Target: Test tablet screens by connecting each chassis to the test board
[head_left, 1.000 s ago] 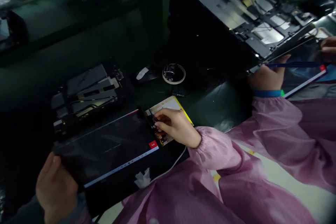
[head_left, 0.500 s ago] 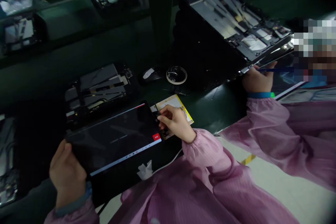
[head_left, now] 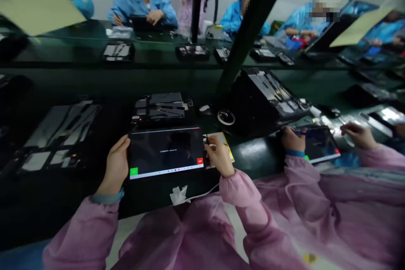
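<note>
A tablet (head_left: 167,147) with a lit, mostly dark screen lies in front of me, a green square in its lower left corner and a red one at lower right. My left hand (head_left: 116,162) is closed on the tablet's left edge, fingers behind it. At the right edge, my right hand (head_left: 218,155) pinches a small dark, thin part (head_left: 207,139); its kind is too small to make out. Beneath that hand lies a white card with a yellow border (head_left: 230,152), partly covered by my fingers.
Opened tablets (head_left: 161,105) lie behind and to the left (head_left: 63,126); a tilted stack (head_left: 268,93) stands at right. A tape roll (head_left: 226,117), a mouse (head_left: 205,109) and crumpled tissue (head_left: 179,195) are nearby. At right, a co-worker's hands (head_left: 294,139) handle another tablet.
My view has lifted, bringing the far bench and people into sight. The tablet now looks more level, and a green square shows at its lower left. Both hands keep their places.
</note>
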A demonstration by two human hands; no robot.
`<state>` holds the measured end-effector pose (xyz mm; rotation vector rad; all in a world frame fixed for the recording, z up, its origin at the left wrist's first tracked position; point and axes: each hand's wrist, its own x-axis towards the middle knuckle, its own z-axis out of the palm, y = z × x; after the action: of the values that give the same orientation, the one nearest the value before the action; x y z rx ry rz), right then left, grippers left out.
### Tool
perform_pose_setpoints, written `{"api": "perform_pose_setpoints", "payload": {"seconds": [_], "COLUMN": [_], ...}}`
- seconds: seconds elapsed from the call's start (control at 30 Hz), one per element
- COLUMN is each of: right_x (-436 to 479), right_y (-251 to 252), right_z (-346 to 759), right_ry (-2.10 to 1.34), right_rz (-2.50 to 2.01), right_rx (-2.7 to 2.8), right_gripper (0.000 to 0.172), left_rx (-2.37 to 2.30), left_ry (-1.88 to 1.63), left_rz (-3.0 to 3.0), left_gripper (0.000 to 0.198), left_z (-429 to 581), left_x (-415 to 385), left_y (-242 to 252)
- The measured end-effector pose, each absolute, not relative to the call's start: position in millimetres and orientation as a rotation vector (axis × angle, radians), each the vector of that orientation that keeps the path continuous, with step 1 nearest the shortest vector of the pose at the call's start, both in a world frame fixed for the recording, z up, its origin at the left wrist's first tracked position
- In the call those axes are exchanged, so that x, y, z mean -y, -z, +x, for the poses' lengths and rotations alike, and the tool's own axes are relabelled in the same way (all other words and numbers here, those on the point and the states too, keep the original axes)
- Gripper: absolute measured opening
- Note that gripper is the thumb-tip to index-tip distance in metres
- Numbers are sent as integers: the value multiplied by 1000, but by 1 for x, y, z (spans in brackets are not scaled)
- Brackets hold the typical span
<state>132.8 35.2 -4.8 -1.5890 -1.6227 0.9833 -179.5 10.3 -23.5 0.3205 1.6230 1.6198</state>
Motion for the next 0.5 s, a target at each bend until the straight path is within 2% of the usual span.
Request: {"api": "perform_pose_setpoints", "payload": {"seconds": [0.1, 0.3, 0.5], "right_x": [-32, -22, -17], "right_y": [2, 0, -10], "right_z": [134, 114, 99], "right_ry": [-697, -132, 17], "right_rz": [-1612, -1712, -1814], "right_rx": [1797, 2049, 2091], "right_gripper": [26, 25, 23], "left_rx": [-1470, -1341, -1308], "left_ry": [-1666, -1720, -1717], "left_rz": [268, 266, 307], "left_gripper": [32, 36, 40], "left_z": [-180, -179, -178], "left_x": [-14, -17, -19], "left_y": [29, 33, 31]}}
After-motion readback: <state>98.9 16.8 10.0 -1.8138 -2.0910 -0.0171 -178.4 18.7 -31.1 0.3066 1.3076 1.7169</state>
